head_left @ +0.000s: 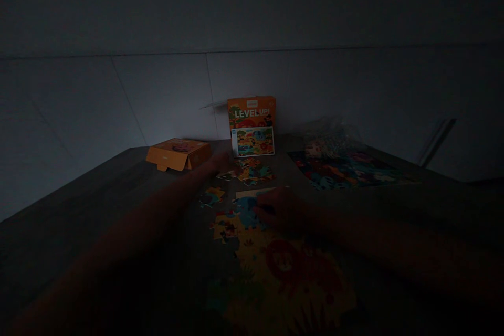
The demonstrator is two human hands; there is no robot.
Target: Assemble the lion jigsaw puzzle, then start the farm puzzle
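Observation:
The view is very dark. A partly joined jigsaw puzzle lies in front of me, with a red lion and a blue elephant on it. My right hand is over the elephant part, its fingers curled together and pointing left. What they hold, if anything, is lost in the dark. Farther off, my left hand reaches beside loose puzzle pieces in front of the upright box; its fingers are too dim and blurred to read. More joined pieces lie left of the puzzle.
An orange puzzle box stands against the wall, a small picture card leaning on its front. An open orange box lies at the left. On the right, a clear plastic bag rests by a dark picture sheet.

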